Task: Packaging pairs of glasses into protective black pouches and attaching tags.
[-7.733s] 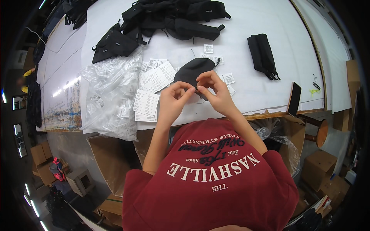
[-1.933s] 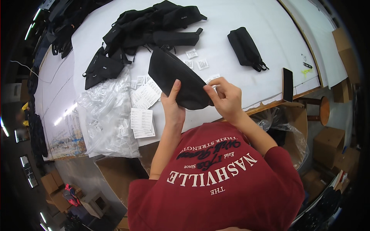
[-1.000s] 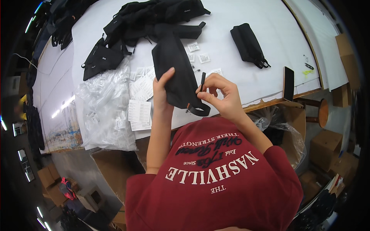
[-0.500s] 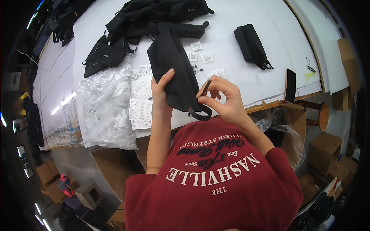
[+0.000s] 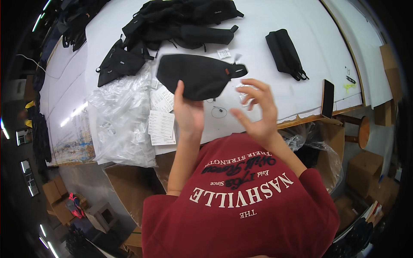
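Observation:
My left hand (image 5: 189,114) grips the lower edge of a black fabric pouch (image 5: 195,76), thumb on its near face. The pouch lies sideways above the white table, its end loop and a small reddish-brown tab pointing right. To the right of it, my right hand (image 5: 258,109) is off the pouch, fingers spread and holding nothing. A thin looped cord (image 5: 219,112) lies on the table between my hands. Small white packets (image 5: 223,53) show beyond the pouch; others are partly hidden by my right fingers.
Black bags (image 5: 185,19) are heaped at the back, with another pouch (image 5: 284,53) alone at the right. Clear plastic bags (image 5: 120,124) and printed cards (image 5: 161,127) lie at left. A phone (image 5: 328,99) stands by the right front edge, near a wooden stool (image 5: 363,132).
The pouch has swung from nearly upright to sideways, its loop end now to the right. My right hand has let go of the loop end and opened.

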Demonstrator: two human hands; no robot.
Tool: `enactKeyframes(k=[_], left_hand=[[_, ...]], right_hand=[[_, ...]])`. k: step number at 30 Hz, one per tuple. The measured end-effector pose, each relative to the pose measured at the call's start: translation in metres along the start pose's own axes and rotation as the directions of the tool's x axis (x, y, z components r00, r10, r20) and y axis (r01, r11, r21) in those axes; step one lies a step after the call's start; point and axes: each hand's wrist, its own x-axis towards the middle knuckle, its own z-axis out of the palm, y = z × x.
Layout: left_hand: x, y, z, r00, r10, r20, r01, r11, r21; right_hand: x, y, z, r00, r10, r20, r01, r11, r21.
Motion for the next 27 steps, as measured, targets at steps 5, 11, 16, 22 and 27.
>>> enactKeyframes(k=[5, 11, 16, 22, 27], left_hand=[[-0.024, -0.022, -0.001, 0.987, -0.146, 0.064, 0.143, 0.988, 0.056], [-0.025, -0.022, -0.021, 0.982, -0.144, 0.125, 0.109, 0.961, 0.255], [-0.014, 0.002, -0.044, 0.954, 0.272, 0.126, -0.291, 0.732, 0.616], [-0.001, 0.022, -0.046, 0.903, 0.208, 0.375, -0.425, 0.551, 0.718], [-0.004, 0.006, -0.035, 0.954, 0.22, 0.206, -0.301, 0.681, 0.668]], right_hand=[[0.007, 0.006, 0.016, 0.999, -0.026, 0.028, 0.029, 0.994, -0.108], [0.013, 0.026, 0.01, 0.985, -0.061, 0.159, 0.065, 0.998, -0.026], [0.018, 0.039, -0.01, 0.941, 0.194, 0.278, -0.25, 0.951, 0.182], [0.023, 0.046, -0.013, 0.879, 0.303, 0.369, -0.408, 0.878, 0.251], [0.026, 0.052, -0.015, 0.861, 0.409, 0.304, -0.486, 0.837, 0.252]])
